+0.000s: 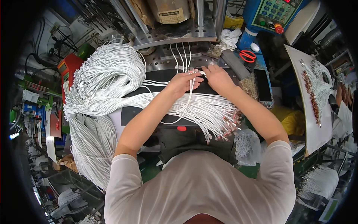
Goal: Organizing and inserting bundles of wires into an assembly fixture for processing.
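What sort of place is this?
Probably a factory workshop for cables: a looped bundle of thin white cables, a steel press-like frame with shiny round posts, and a blue control box with push-buttons.

We count two bare hands (182, 84) (220, 80), one black phone (263, 85), one control panel (278, 15) and innumerable white cables (106, 71).

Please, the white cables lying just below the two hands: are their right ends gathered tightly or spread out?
Spread out: the white cables fan apart toward the right, their copper-coloured ends lying scattered.
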A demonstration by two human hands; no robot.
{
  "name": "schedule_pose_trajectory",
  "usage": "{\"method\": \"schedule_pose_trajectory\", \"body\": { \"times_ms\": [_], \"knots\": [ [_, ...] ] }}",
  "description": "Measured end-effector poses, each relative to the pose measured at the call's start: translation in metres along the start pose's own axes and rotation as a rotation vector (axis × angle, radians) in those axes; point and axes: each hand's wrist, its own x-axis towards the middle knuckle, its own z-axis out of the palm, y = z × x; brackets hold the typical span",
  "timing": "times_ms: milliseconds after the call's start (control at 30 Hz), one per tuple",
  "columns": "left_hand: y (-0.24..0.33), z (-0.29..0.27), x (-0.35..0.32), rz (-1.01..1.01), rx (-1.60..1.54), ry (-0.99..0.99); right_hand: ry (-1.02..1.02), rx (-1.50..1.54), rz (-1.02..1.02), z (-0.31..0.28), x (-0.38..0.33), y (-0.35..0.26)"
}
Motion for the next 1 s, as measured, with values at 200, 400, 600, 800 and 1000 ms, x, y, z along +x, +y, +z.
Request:
{"method": "schedule_pose_trajectory", "body": {
  "times_ms": [200, 400, 600, 800, 1000],
  "knots": [
    [-0.012, -0.008, 0.014, -0.104, 0.137, -0.056, 0.013, 0.654, 0.396, 0.005, 0.001, 0.013],
    [-0.011, 0.006, 0.022, -0.139, 0.319, -0.087, -0.208, 1.301, 1.031, 0.001, -0.001, 0.018],
    [-0.011, 0.010, 0.019, -0.140, 0.335, -0.068, -0.160, 0.985, 0.906, 0.009, -0.003, -0.002],
    [-0.012, -0.013, 0.018, -0.091, 0.310, -0.080, -0.173, 1.160, 0.913, -0.003, -0.002, 0.018],
    [-0.012, -0.008, 0.019, -0.109, 0.403, -0.132, -0.310, 1.185, 0.769, -0.001, -0.004, 0.015]
  ]
}}
